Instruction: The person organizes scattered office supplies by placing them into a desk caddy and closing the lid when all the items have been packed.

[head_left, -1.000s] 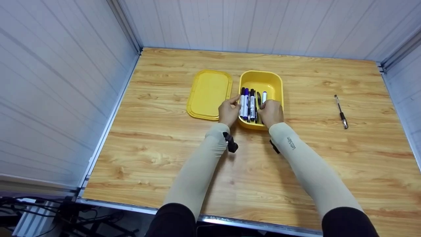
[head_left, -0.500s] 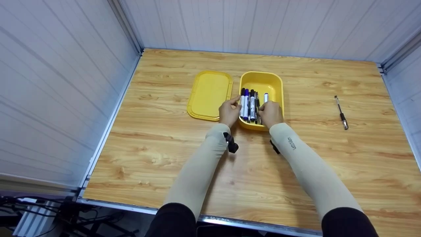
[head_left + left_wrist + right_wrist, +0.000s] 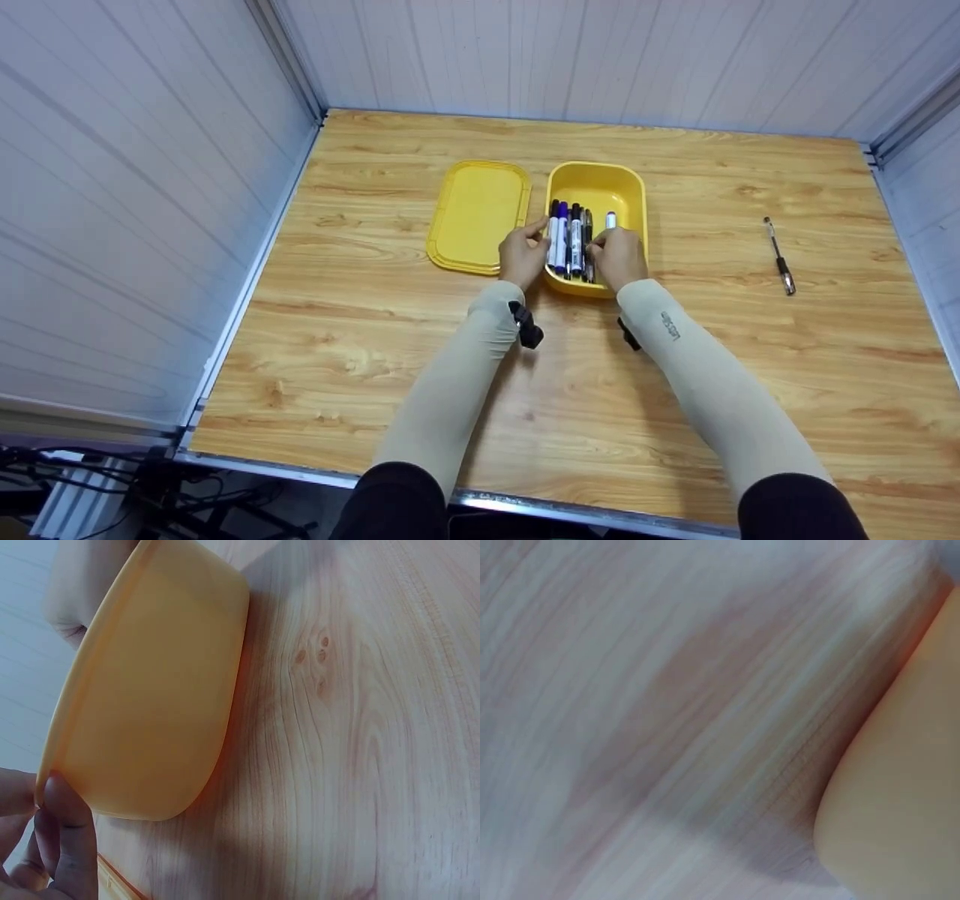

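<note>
A yellow box (image 3: pixel 632 196) holds several markers (image 3: pixel 561 238) and pens, lined up side by side along its left half. My left hand (image 3: pixel 522 256) pinches the box's left rim between thumb and fingers; the left wrist view shows the thumb (image 3: pixel 67 799) against the outer wall. Inside the box, my right hand (image 3: pixel 621 259) has its curled fingertips on a black pen (image 3: pixel 589 221) at the right end of the row. A white marker (image 3: pixel 610 219) sticks out beyond the right hand, which hides the rest of it. The right wrist view shows only the box wall (image 3: pixel 900 802) and tabletop.
The yellow lid (image 3: pixel 480 214) lies flat on the wooden table (image 3: pixel 360 337), left of the box. A pen with a black grip (image 3: pixel 780 259) lies well to the right. Pale panels (image 3: pixel 525 60) enclose the table at the back and sides.
The black pen by my right fingertips has straightened in line with the row. The white marker and my right hand have shifted slightly right. My left hand stays on the rim.
</note>
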A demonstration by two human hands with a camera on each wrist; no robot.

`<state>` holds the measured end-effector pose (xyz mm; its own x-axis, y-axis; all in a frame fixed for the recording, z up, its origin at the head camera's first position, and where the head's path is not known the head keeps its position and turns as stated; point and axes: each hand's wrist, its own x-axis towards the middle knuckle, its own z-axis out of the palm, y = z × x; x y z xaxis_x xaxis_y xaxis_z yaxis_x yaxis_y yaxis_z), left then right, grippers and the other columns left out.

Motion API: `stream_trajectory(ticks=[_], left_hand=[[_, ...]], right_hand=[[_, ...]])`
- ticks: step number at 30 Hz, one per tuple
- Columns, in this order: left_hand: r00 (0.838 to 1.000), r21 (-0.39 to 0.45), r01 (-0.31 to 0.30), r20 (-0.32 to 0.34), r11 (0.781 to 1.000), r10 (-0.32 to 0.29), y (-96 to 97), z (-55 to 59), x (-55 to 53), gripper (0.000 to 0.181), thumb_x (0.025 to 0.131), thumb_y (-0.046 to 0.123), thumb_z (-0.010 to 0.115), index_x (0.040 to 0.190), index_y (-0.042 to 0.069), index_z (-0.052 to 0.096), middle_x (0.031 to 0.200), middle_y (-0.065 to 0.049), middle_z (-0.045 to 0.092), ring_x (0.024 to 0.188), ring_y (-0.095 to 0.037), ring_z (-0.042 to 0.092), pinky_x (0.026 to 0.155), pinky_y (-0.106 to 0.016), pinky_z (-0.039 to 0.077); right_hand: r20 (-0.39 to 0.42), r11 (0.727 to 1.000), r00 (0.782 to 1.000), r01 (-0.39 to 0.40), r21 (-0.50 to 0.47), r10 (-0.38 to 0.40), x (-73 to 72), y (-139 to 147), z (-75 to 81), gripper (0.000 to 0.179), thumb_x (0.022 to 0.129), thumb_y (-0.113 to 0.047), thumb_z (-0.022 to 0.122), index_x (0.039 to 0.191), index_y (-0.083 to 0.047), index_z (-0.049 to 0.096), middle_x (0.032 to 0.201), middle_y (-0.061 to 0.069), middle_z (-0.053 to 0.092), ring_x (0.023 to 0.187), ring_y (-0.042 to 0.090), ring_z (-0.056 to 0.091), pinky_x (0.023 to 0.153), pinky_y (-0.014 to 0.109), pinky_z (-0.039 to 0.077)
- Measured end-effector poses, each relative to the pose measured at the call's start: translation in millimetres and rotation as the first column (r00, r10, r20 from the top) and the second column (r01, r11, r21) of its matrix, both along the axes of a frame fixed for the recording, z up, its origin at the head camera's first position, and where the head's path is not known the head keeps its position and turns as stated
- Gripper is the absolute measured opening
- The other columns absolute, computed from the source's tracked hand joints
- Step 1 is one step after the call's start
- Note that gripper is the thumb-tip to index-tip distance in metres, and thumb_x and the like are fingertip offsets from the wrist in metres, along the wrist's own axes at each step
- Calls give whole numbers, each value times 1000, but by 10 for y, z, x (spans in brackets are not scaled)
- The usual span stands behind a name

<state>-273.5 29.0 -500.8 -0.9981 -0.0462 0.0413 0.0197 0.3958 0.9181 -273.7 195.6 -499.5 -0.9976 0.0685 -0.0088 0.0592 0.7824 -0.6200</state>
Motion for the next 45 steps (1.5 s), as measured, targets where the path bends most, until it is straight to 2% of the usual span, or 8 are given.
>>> stream_trajectory(ticks=[4, 8, 11, 18, 26, 29, 34, 45], left_hand=[[1000, 7, 2, 3, 1000, -2, -1, 7, 10, 37, 81, 7, 62, 118, 13, 60, 82, 2, 56, 59, -9, 42, 46, -20, 35], [1000, 11, 1, 0, 1000, -1, 7, 13, 23, 37, 81, 6, 63, 118, 13, 60, 82, 1, 57, 67, -8, 46, 54, -19, 38], [1000, 6, 4, -6, 1000, -3, 10, 14, 30, 37, 81, 6, 63, 118, 13, 60, 82, 1, 57, 66, -8, 45, 53, -19, 36], [1000, -1, 2, 3, 1000, -2, 4, 5, 27, 38, 81, 7, 62, 118, 14, 60, 82, 2, 56, 56, -8, 40, 42, -18, 31], [1000, 11, -2, 22, 1000, 2, 11, 3, 27, 38, 81, 7, 62, 119, 15, 60, 83, 2, 56, 59, -10, 40, 42, -19, 31], [1000, 2, -5, 18, 1000, 5, 18, 13, 33, 38, 81, 8, 63, 118, 16, 60, 83, 3, 57, 64, -10, 44, 45, -19, 32], [1000, 1, -15, 11, 1000, 15, 19, 4, 33, 38, 81, 8, 63, 118, 16, 60, 83, 3, 57, 70, -10, 46, 48, -20, 33], [1000, 3, -7, 25, 1000, 7, 17, 1, 29, 37, 82, 9, 63, 118, 16, 60, 84, 4, 58, 70, -10, 47, 47, -20, 35]], right_hand=[[-139, 997, 990, 24, -77, -34, -46, 109, 68, 15, 84, -17, 62, 91, -5, 70, 85, 7, 66, 72, 17, 59, 64, 29, 48], [-295, 987, 944, 118, -111, -146, -118, 420, 176, 18, 85, -18, 61, 93, -4, 69, 84, 7, 65, 71, 17, 56, 62, 24, 44], [-325, 972, 917, 202, -118, -231, -131, 747, 257, 22, 85, -20, 60, 98, -4, 68, 87, 8, 65, 73, 16, 56, 64, 22, 42], [-169, 922, 906, 381, -76, -388, 57, 1566, 318, 35, 88, -26, 53, 117, -7, 58, 103, 9, 55, 89, 18, 50, 76, 28, 43], [40, 855, 854, 517, 41, -518, 488, 2213, 47, 45, 89, -23, 50, 129, 0, 46, 119, 21, 43, 106, 33, 43, 88, 40, 39], [71, 843, 840, 536, 38, -538, 574, 2296, -45, 45, 90, -20, 49, 129, 1, 45, 120, 23, 42, 106, 34, 43, 87, 41, 40], [51, 846, 844, 533, 33, -534, 595, 2334, -129, 41, 90, -17, 50, 126, 2, 49, 118, 23, 43, 105, 34, 45, 86, 40, 41], [96, 838, 833, 545, 27, -545, 634, 2307, -141, 32, 89, -9, 51, 120, -3, 57, 113, 16, 57, 96, 24, 53, 82, 33, 43]])
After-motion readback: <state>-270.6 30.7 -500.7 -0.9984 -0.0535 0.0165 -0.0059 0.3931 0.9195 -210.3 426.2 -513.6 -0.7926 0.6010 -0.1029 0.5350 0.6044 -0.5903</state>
